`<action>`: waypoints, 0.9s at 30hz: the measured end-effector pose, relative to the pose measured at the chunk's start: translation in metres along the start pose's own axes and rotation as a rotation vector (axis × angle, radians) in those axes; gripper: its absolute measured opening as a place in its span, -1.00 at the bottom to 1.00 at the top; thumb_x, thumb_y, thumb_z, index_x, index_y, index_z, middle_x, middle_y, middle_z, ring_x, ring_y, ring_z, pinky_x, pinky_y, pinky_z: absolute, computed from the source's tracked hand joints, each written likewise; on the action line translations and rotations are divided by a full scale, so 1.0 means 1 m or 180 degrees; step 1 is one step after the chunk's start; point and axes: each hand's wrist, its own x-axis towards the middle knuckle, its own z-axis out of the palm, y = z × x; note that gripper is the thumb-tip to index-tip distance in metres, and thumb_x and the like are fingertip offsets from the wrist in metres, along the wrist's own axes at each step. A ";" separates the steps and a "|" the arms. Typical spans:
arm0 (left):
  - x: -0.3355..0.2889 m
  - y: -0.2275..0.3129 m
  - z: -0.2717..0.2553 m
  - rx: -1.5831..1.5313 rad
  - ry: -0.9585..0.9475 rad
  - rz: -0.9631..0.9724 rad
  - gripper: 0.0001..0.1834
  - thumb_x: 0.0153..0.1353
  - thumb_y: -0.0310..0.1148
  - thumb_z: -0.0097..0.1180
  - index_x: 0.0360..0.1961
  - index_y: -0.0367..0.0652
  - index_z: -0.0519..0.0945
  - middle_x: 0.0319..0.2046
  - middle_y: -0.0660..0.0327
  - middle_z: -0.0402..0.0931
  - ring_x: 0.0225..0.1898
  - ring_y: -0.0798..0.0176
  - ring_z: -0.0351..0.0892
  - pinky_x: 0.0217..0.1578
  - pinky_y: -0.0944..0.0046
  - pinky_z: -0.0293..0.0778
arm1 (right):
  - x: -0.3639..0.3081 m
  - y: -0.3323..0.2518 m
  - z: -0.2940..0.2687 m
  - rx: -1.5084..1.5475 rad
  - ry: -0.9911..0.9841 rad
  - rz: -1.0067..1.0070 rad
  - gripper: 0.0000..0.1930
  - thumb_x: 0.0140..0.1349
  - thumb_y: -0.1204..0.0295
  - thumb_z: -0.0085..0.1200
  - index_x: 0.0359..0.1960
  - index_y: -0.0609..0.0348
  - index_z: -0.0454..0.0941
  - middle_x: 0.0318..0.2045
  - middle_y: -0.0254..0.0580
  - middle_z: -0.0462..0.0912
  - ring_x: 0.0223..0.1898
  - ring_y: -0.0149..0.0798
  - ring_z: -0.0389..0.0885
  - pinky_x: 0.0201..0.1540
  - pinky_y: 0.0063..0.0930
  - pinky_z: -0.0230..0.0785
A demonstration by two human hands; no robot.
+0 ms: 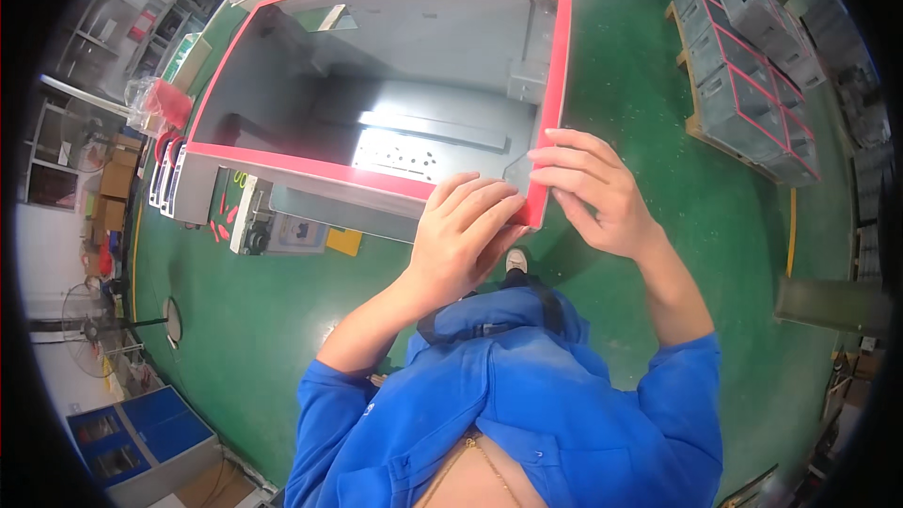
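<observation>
A large grey metal cabinet point(343, 198) lies in front of me with its open side up, and red tape point(376, 178) runs along its rim. At the near right corner my left hand point(461, 233) is closed over the taped edge, with its fingers on top and its thumb lower down on the outer side. My right hand point(602, 190) is open at the right rim near the same corner. Its fingers reach onto the tape while its thumb stands apart. What lies directly beneath the left fingers is hidden.
Grey, red-edged boxes point(752, 103) are stacked on a wooden pallet point(693, 122) at the far right. Beside the cabinet's left end are a clear plastic bag with something red point(165, 102) and a yellow piece point(344, 241). A blue-topped cabinet point(160, 419) stands lower left, near a fan point(87, 327).
</observation>
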 end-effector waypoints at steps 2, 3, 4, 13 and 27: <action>0.000 0.000 0.001 -0.0062 0.0130 0.0042 -0.66 -0.15 -0.51 0.26 -0.27 -0.25 0.51 -0.28 0.13 0.49 -0.19 0.08 0.49 -0.11 0.09 0.36 | 0.010 0.002 -0.005 0.0083 -0.0342 -0.0182 -0.76 -0.05 0.59 0.08 -0.27 0.17 0.52 -0.18 -0.24 0.54 0.01 -0.12 0.41 0.05 -0.24 0.27; -0.001 -0.001 0.002 -0.0079 0.0228 0.0076 -0.68 -0.16 -0.52 0.26 -0.30 -0.26 0.51 -0.29 0.13 0.49 -0.21 0.09 0.49 -0.12 0.09 0.37 | 0.016 0.003 -0.008 0.0154 -0.0515 -0.0289 -0.77 -0.05 0.58 0.08 -0.28 0.17 0.52 -0.19 -0.24 0.54 0.00 -0.12 0.41 0.06 -0.24 0.26; -0.001 -0.001 0.003 -0.0097 0.0326 0.0111 -0.69 -0.17 -0.52 0.27 -0.32 -0.27 0.51 -0.30 0.14 0.48 -0.23 0.10 0.49 -0.13 0.09 0.38 | 0.020 0.005 -0.009 0.0226 -0.0686 -0.0396 -0.78 -0.05 0.57 0.08 -0.30 0.16 0.52 -0.20 -0.25 0.54 0.00 -0.13 0.41 0.07 -0.23 0.26; -0.006 -0.007 0.004 -0.0112 0.0386 0.0237 -0.67 -0.24 -0.59 0.25 -0.34 -0.28 0.52 -0.34 0.12 0.48 -0.27 0.08 0.50 -0.18 0.11 0.41 | 0.042 0.023 -0.014 0.1031 -0.1418 -0.0612 -0.90 0.00 0.53 0.11 -0.42 0.16 0.46 -0.27 -0.28 0.56 -0.05 -0.12 0.42 0.07 -0.24 0.24; 0.014 -0.014 -0.012 0.0299 -0.0258 0.1042 -0.68 -0.24 -0.50 0.16 -0.32 -0.20 0.56 -0.34 0.20 0.45 -0.36 0.25 0.47 -0.34 0.27 0.39 | 0.047 0.038 -0.005 0.1875 -0.1716 -0.0415 -0.89 -0.01 0.59 0.11 -0.49 0.20 0.41 -0.34 -0.24 0.55 -0.08 -0.10 0.41 -0.06 -0.30 0.30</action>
